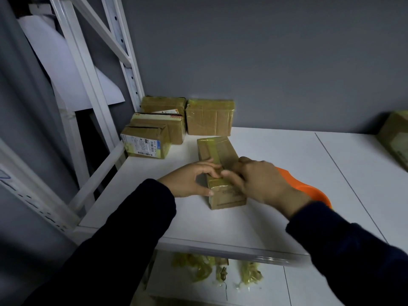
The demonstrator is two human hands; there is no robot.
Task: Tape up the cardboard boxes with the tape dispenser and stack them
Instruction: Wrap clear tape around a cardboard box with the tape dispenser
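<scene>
1. The cardboard box [220, 151] lies lengthwise near the middle of the white shelf [276, 151], with yellowish tape along its top.
2. The left hand [189, 182] grips its left side, fingers over the top and thumb at the near end.
3. The right hand [258, 180] curls onto the top from the right, thumb and fingers on the tape.
4. The orange tape dispenser [309, 191] lies just behind that wrist.
5. Other taped boxes [209, 118] sit at the back left, against the wall.

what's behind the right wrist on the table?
Orange tape dispenser on the white table, beside the cardboard box. Only its curved orange back shows; the right hand and sleeve cover the rest, so roll and blade aren't visible.
</scene>
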